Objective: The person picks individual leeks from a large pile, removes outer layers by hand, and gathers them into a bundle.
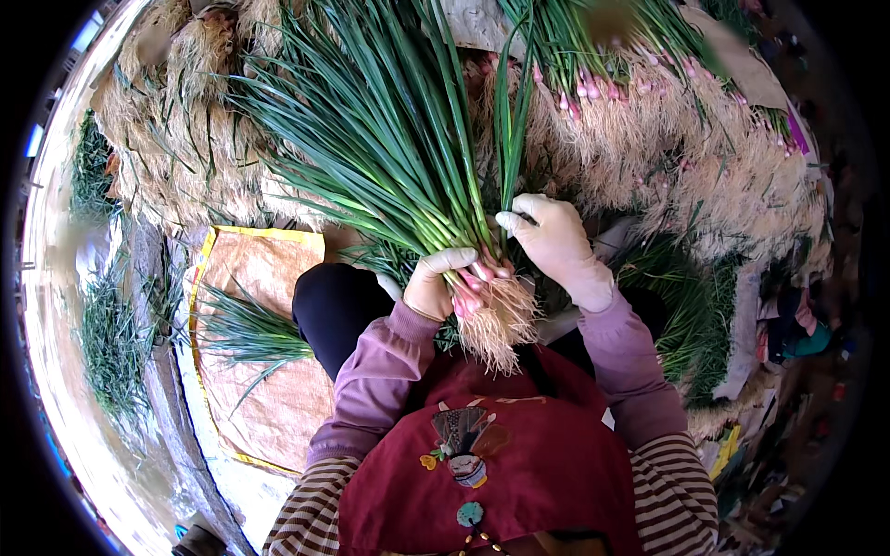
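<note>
Left hand (pixel 434 283) clamps the bunch (pixel 389 157) just above its roots (pixel 496 324) while the right hand (pixel 554 243) pinches one leaf (pixel 508 120); best keep bulbs level and the clamp firm.

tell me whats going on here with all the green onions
A seated person in pale gloves is handling a bunch of green onions. The left hand grips the bunch near its pink bulbs, roots hanging toward the maroon apron. The right hand pinches a single leaf beside the bunch. More rooted onions are heaped ahead, and a smaller bundle lies on a woven sack to the left.
</note>
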{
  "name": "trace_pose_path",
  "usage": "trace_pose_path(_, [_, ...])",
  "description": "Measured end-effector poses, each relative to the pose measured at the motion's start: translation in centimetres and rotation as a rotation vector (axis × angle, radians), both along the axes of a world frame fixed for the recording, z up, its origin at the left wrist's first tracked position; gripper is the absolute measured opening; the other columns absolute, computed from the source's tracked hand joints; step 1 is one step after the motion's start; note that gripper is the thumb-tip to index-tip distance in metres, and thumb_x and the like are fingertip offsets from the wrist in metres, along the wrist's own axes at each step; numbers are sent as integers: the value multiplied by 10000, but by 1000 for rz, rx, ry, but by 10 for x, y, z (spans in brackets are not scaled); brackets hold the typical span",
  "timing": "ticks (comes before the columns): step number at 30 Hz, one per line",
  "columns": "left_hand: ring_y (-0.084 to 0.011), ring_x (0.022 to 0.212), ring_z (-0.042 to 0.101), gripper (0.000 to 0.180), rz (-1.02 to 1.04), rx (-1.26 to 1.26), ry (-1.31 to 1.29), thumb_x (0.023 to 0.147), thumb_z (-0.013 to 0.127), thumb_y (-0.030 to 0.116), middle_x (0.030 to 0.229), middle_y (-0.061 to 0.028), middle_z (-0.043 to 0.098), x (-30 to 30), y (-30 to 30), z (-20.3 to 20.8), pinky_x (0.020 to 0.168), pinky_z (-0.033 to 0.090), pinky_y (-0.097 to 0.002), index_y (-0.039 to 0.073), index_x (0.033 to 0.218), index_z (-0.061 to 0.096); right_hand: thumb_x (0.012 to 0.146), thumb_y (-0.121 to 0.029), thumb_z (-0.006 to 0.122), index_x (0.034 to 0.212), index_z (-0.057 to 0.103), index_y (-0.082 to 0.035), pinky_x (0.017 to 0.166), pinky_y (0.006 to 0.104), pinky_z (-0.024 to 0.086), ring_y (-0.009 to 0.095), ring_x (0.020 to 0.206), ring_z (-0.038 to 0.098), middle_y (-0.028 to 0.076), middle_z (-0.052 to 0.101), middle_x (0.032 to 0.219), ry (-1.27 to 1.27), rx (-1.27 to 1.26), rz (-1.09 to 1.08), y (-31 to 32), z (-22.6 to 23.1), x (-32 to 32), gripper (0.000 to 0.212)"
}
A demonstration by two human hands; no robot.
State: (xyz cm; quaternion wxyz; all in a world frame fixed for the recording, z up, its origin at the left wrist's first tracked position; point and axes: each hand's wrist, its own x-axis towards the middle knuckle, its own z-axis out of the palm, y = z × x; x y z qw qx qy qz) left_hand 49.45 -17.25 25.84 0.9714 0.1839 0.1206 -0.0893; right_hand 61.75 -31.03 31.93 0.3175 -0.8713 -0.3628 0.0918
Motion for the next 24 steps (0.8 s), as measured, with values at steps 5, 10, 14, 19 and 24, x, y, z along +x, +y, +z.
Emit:
trace_pose_path(5, [-225, 508, 606, 297, -43, 99, 31, 810, 582, 188, 865, -235, 649, 3, 3, 3, 468, 535, -280, -85, 926, 595, 781, -124, 593, 697, 577, -33, 522, 413, 443, 350, 592, 569, 154, 579, 645, -227, 159, -144, 18, -1, -16, 125])
trace_pose_path(10, [-304, 769, 648, 436, 86, 84, -9, 715, 631, 140, 883, -150, 607, 3, -4, 3, 641, 537, -334, -51, 1093, 527, 784, -93, 602, 658, 544, 6, 479, 339, 406, 165, 502, 546, 150, 541, 573, 456, 440, -414, 21, -56, -13, 170])
trace_pose_path(14, [-335, 810, 652, 566, 86, -38, -185, 668, 654, 42, 898, -120, 565, -1, -1, 21, 684, 549, -405, 14, 1191, 441, 796, -269, 617, 750, 644, -22, 600, 429, 452, 339, 656, 615, 157, 643, 725, 86, -530, 237, -26, -50, 37, 253])
trace_pose_path(19, [-346, 874, 623, 524, 167, -68, -194, 657, 659, 31, 953, -112, 575, 1, 0, 21, 753, 534, -439, 22, 1146, 471, 795, -321, 623, 830, 640, -23, 676, 422, 483, 333, 744, 629, 168, 640, 761, -274, -202, -413, 20, 35, 116, 300])
trace_pose_path(24, [-311, 968, 574, 581, 188, -65, -207, 670, 654, 72, 1091, -165, 574, 8, 3, 8, 809, 511, -439, 3, 1211, 455, 795, -281, 606, 840, 636, -26, 648, 404, 479, 310, 675, 624, 155, 639, 732, -357, -447, -364, 28, 33, 138, 261])
